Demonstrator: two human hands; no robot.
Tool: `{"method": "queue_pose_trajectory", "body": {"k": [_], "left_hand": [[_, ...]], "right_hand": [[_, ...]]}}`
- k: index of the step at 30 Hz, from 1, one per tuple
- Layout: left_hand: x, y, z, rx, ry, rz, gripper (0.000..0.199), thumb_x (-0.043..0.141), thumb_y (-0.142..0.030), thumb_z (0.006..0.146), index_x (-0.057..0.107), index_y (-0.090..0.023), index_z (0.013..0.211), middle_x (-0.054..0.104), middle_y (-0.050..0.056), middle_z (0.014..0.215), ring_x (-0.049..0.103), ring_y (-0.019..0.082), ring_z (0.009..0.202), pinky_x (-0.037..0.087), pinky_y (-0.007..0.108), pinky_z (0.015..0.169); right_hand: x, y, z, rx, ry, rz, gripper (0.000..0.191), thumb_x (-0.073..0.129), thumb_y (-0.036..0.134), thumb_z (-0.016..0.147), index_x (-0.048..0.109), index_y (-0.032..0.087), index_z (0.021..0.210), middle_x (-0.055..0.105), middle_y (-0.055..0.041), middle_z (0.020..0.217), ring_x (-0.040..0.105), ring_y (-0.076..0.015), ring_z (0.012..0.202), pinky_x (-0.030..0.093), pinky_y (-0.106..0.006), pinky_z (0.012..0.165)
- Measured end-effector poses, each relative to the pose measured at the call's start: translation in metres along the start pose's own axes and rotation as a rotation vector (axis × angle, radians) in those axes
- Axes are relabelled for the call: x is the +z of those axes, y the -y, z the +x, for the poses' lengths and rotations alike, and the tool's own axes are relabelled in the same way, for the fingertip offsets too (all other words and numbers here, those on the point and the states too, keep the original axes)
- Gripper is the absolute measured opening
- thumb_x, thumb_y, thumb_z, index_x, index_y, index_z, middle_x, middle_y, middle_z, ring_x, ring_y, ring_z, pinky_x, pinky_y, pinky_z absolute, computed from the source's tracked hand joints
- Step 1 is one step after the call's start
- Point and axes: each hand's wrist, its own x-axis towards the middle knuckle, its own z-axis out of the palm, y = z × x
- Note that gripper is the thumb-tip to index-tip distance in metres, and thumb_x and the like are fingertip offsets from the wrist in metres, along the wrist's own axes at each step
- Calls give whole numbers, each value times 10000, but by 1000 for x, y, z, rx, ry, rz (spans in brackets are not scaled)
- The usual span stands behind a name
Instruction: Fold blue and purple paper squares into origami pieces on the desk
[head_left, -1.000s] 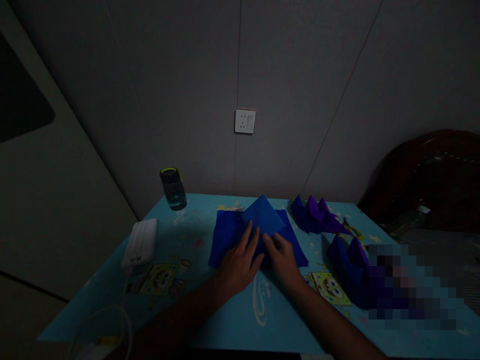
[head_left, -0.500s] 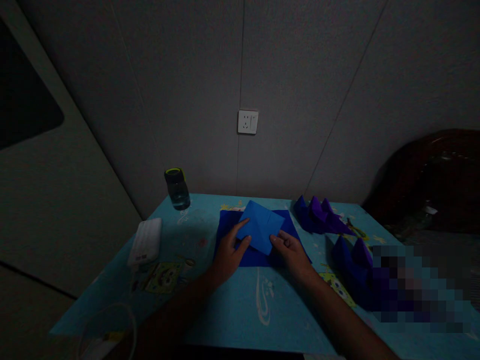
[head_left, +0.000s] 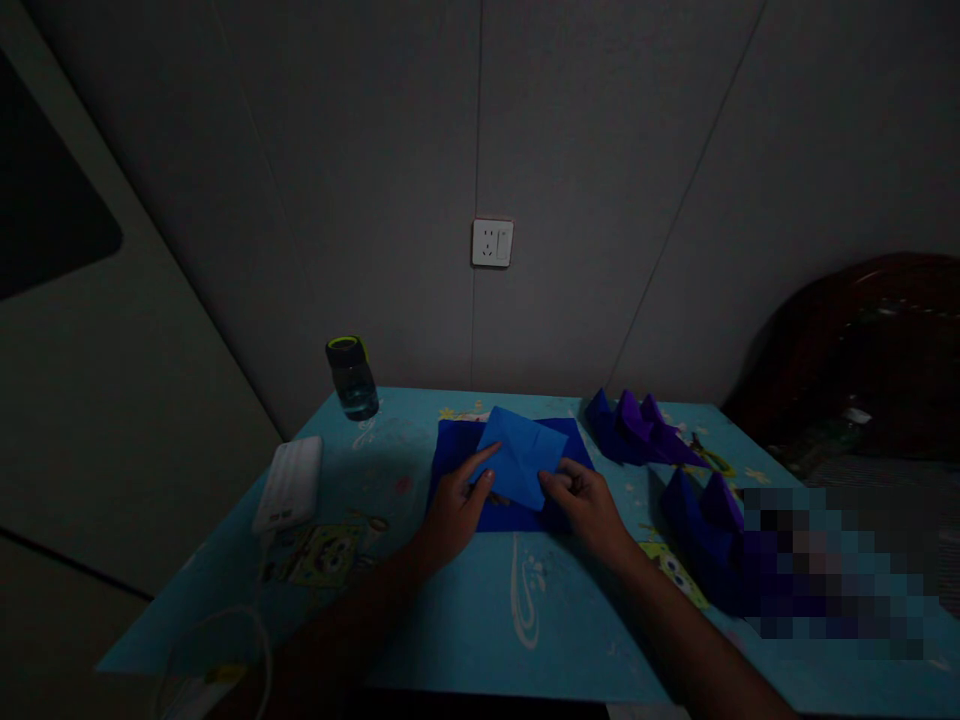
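A folded square of light blue paper [head_left: 523, 455] is held between my two hands, tilted, with creases across its face. Below it a dark blue sheet of paper [head_left: 450, 445] lies flat on the table. My left hand [head_left: 455, 505] grips the folded paper's left edge, the index finger stretched over the face and the thumb lower down; its other fingers are partly behind the paper. At the lower right corner, my right hand [head_left: 587, 503] pinches the paper between thumb and curled fingers.
Folded purple and blue paper boats [head_left: 637, 430] stand at the back right, and another boat [head_left: 701, 525] sits nearer on the right. A water bottle [head_left: 352, 380] and a white power bank [head_left: 291, 483] with a cable are on the left. Scissors [head_left: 712, 457] lie at the right.
The folded paper has tipped slightly, its upper corner a little lower and to the left. The left fingers have shifted slightly on it. Both hands still hold it.
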Motion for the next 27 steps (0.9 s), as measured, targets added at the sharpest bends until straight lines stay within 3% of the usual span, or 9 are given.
{"method": "queue_pose_trajectory", "body": {"k": [4,6,10,13,18,21,23,27], "left_hand": [[2,1,-3,61,29,103,432,505,-363,952,556,-196,1347,750,48,820,716,167,724,590,275,702],[3,3,-3,80,37,110,444,547,-344,930,551,-210,1353,751,67,942,719,171,775,597,292,740],[4,8,-4,103,55,85,538,644,-295,866,514,-245,1385,612,108,1302,678,210,1026,580,347,881],[4,10,-4,81,57,51,552,650,-303,863,507,-235,1392,586,118,1319,673,221,1034,586,369,889],[2,13,-3,87,51,44,560,671,-336,852,524,-224,1380,623,110,1258,674,234,1029,587,393,902],[0,13,-3,102,44,87,546,668,-351,855,535,-235,1372,632,105,1252,675,234,1027,589,395,900],[0,12,-2,106,28,127,533,668,-357,855,545,-249,1362,620,101,1265,668,234,1040,587,392,901],[-1,11,-1,125,0,136,486,673,-354,848,585,-270,1319,593,82,1273,652,224,1062,581,369,896]], "right_hand": [[-2,-7,3,3,-38,-47,388,712,529,759,525,198,680,371,90,524,301,-74,460,236,-212,424],[-3,-8,4,14,-51,-31,382,718,528,752,548,191,695,375,92,515,303,-71,451,236,-209,418],[-4,-5,6,58,-42,67,370,746,521,730,620,179,789,495,69,526,432,-92,456,352,-220,449],[-2,-4,6,92,-37,179,376,767,493,720,634,191,899,609,39,584,552,-131,501,449,-258,516],[0,0,5,57,-150,252,725,817,463,658,510,230,1272,726,-41,806,683,-224,663,536,-363,636],[0,4,4,-3,-161,223,882,825,434,654,379,280,1400,724,-44,872,692,-225,711,542,-364,662],[-1,6,4,-27,-143,200,857,813,437,666,381,309,1395,718,-26,872,687,-216,716,540,-361,671],[-3,7,3,-22,-92,188,577,798,466,676,570,265,1166,702,-24,852,669,-209,730,523,-344,683]]}}
